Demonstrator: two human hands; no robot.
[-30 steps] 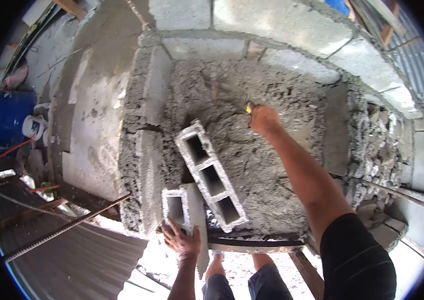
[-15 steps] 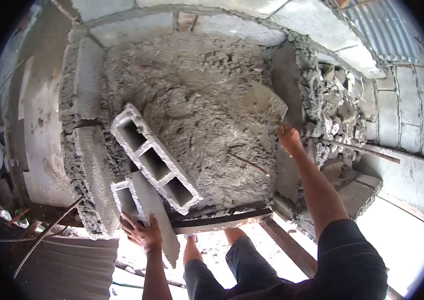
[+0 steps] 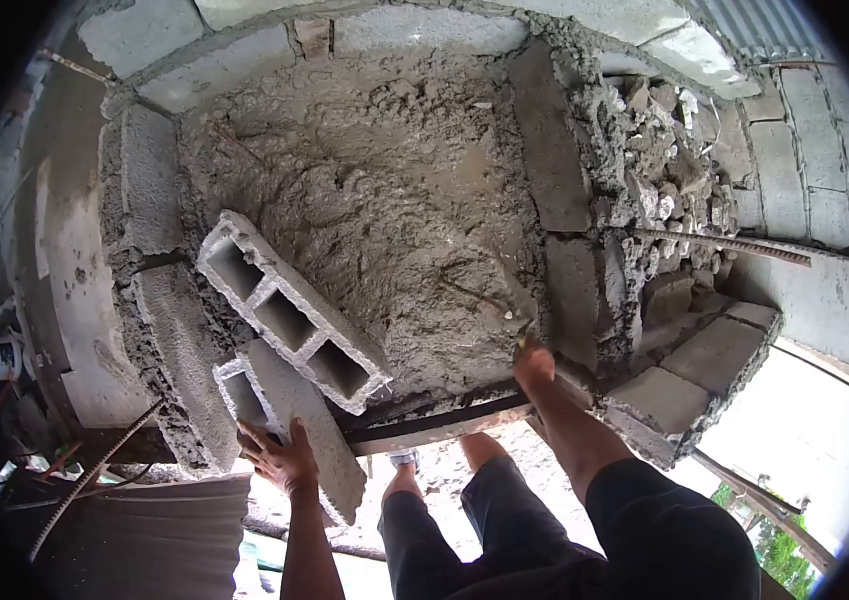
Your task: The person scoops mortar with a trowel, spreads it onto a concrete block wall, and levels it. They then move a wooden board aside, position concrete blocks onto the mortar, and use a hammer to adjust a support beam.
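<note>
My right hand (image 3: 535,365) is closed round the handle of a trowel, low at the right side of the wet mortar. The trowel blade (image 3: 511,300) is grey with mortar and hard to tell from the mix (image 3: 355,220). My left hand (image 3: 283,460) lies with spread fingers against the near end of a broken hollow block (image 3: 310,420), thumb up along its face. Beside that piece, a whole hollow concrete block (image 3: 295,312) lies tilted on the mortar's left edge, its three cells facing me.
Block walls surround the mortar, with a wooden board (image 3: 440,428) along the near side. Rubble (image 3: 665,190) fills a gap at right. Steel bars stick out at right (image 3: 735,243) and lower left (image 3: 95,470). Corrugated sheet (image 3: 135,535) lies below left.
My right hand has drawn the trowel down and towards me, from the right wall to the near right of the mortar. My left hand stays at the broken block. The view has shifted slightly.
</note>
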